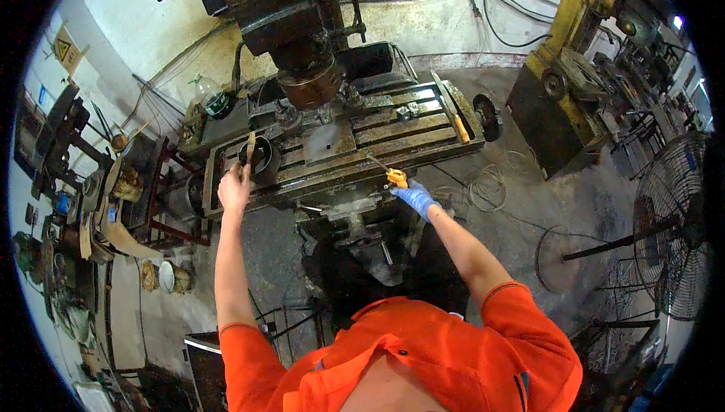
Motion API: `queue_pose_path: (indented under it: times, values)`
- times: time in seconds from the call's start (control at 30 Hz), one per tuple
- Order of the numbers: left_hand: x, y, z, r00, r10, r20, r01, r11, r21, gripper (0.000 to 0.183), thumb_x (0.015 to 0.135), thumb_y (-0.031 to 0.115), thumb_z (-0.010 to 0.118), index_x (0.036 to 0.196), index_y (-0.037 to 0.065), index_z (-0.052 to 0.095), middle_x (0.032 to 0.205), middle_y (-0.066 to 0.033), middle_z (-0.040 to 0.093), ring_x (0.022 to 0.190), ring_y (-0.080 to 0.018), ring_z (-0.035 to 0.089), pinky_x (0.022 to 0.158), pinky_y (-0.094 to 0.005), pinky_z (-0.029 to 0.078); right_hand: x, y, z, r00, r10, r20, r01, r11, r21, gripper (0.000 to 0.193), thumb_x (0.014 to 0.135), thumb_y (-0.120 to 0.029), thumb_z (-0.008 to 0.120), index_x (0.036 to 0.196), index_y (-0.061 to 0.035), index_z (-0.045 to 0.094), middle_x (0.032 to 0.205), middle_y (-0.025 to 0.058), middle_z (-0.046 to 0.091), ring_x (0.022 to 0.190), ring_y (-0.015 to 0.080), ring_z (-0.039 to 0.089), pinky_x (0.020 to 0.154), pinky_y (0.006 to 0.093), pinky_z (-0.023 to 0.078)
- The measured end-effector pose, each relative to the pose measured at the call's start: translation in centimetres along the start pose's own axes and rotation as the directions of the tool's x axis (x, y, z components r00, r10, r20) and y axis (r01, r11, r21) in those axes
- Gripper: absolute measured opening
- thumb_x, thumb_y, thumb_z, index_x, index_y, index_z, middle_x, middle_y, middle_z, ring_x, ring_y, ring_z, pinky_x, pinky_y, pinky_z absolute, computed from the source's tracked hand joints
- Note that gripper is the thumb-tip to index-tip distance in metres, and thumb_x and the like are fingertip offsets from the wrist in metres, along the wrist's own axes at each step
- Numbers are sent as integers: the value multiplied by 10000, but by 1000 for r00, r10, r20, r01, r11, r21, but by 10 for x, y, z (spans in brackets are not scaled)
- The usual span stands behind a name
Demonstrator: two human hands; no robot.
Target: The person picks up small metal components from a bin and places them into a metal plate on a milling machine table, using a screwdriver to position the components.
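Observation:
My bare left hand [234, 188] is closed on a flat, light-brown wooden handle [251, 145], shaped like that of a brush; no bristles can be made out. It stands against the rim of a dark round pot [269, 173] at the left end of the slotted machine table [368, 147]. In a blue glove, my right hand [416, 198] grips an orange air blow gun [396, 178] at the table's front edge. The gun's thin nozzle points up and left, toward a flat metal plate [329, 145] lying under the machine's spindle head [311, 86].
On the table's right part lie a small metal block [406, 112] and a file with an orange handle [461, 126]. A plastic bottle [212, 98] stands behind the left end. Coiled hose [488, 188] lies on the floor; a large fan [668, 227] stands at the right.

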State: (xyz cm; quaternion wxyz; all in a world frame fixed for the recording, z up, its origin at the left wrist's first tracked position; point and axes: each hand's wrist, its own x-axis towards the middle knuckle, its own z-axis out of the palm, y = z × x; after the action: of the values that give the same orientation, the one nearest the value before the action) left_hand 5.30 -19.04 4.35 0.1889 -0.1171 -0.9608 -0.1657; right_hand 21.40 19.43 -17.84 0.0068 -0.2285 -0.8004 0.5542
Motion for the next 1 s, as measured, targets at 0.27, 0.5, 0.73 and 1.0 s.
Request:
queue_pose_path:
  times: [0.27, 0.5, 0.73, 1.0]
  values:
    - [-40, -78, -33, 994, -105, -32, 95, 971, -221, 234, 796, 171, 571, 982, 34, 607, 758, -164, 628, 699, -281, 622, 627, -348, 461, -90, -128, -25, 730, -608, -312, 528, 792, -307, 799, 644, -308, 737, 1255, 40, 358, 1086, 217, 558, 987, 300, 569, 837, 357, 442]
    - [-90, -141, -30, 945, -305, 119, 328, 878, -349, 247, 797, 89, 583, 1018, -21, 595, 719, -112, 624, 507, -137, 554, 446, -281, 423, -96, -239, -48, 958, -215, 189, 274, 497, -824, 431, 735, -436, 538, 902, -46, 613, 869, 178, 622, 777, 339, 601, 697, 420, 469]
    - [-105, -138, -33, 938, -285, 199, 347, 777, -525, 237, 808, 101, 580, 998, -40, 583, 713, -87, 617, 512, -116, 534, 431, -264, 416, -22, -264, -5, 984, -161, 82, 162, 589, -792, 326, 717, -305, 522, 852, -39, 654, 883, 164, 638, 848, 316, 613, 733, 392, 482]
    - [-121, -126, -18, 925, -245, 290, 370, 750, -548, 228, 801, 94, 560, 968, -59, 584, 699, -67, 598, 529, -99, 522, 447, -260, 417, -45, -254, -21, 961, -248, 125, 251, 587, -770, 410, 701, -384, 538, 822, -7, 643, 848, 228, 615, 822, 347, 602, 747, 404, 471]
